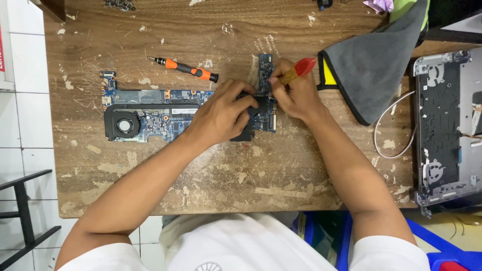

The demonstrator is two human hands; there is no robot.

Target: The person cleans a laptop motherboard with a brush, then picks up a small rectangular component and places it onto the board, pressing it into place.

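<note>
Scarred wooden table [150,190], white-tiled floor [25,130]

A worn brown wooden bench [216,180], its top scratched and flecked with pale patches, carries everything. Near its centre lies a long blue laptop circuit board [150,113] with a round black fan at its nine o'clock end. Just beyond the board, toward twelve o'clock, lies an orange-and-black screwdriver [186,69]. At two o'clock a grey cloth with black edging [374,65] is spread out. At three o'clock an opened silver laptop shell [444,130] rests on the bench edge, a thin white cable [389,131] looping beside it.
</note>
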